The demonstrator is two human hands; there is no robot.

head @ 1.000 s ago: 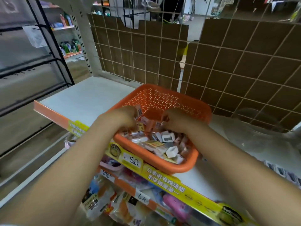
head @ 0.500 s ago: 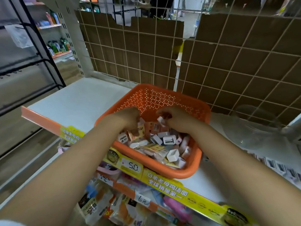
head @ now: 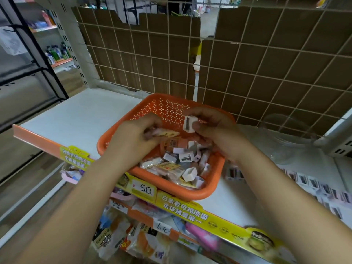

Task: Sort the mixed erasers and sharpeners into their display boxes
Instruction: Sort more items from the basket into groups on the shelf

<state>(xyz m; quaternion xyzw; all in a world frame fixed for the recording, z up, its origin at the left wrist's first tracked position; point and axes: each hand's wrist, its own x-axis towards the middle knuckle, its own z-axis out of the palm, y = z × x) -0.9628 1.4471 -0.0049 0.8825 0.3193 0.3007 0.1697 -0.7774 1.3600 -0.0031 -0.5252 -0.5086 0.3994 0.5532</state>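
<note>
An orange perforated basket sits on the white shelf, holding several mixed white sharpeners and wrapped erasers. Both hands are above the basket. My left hand pinches wrapped erasers with a yellow label. My right hand pinches a white sharpener, lifted clear of the pile.
A wire grid backed with brown cardboard closes the shelf's rear. A clear plastic bowl stands to the right, and a row of small packaged items lies along the right side. Snack packets hang on the shelf below.
Both hands have risen out of the pile. The right hand now holds a white sharpener up, the left has lifted wrapped erasers.
</note>
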